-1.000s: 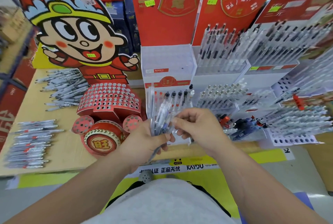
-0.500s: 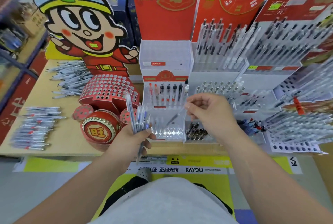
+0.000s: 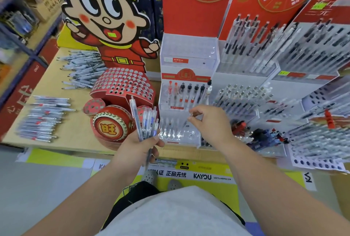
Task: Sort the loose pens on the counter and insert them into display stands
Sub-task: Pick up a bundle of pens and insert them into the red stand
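My left hand (image 3: 138,148) grips a bundle of clear pens (image 3: 146,123) with blue ink, held upright in front of the red drum stand (image 3: 123,86). To the right, my right hand (image 3: 210,123) pinches one clear pen (image 3: 186,122) by its top end. The pen slants down toward the front tier of the clear acrylic stand (image 3: 180,137). The pen's lower end is blurred. That stand's middle tier holds several red and black pens (image 3: 189,93). Loose pens lie in a pile at the counter's left (image 3: 43,120) and another farther back (image 3: 83,68).
Filled pen displays (image 3: 265,50) crowd the right side, with a low rack of dark pens (image 3: 263,137) beside my right wrist. A large cartoon cutout (image 3: 102,13) rises behind the red drum stand. The counter's front edge (image 3: 56,148) runs just under my left hand.
My right hand left the bundle with one pen and moved up and right to the clear stand. My left hand shifted left with the remaining pens.
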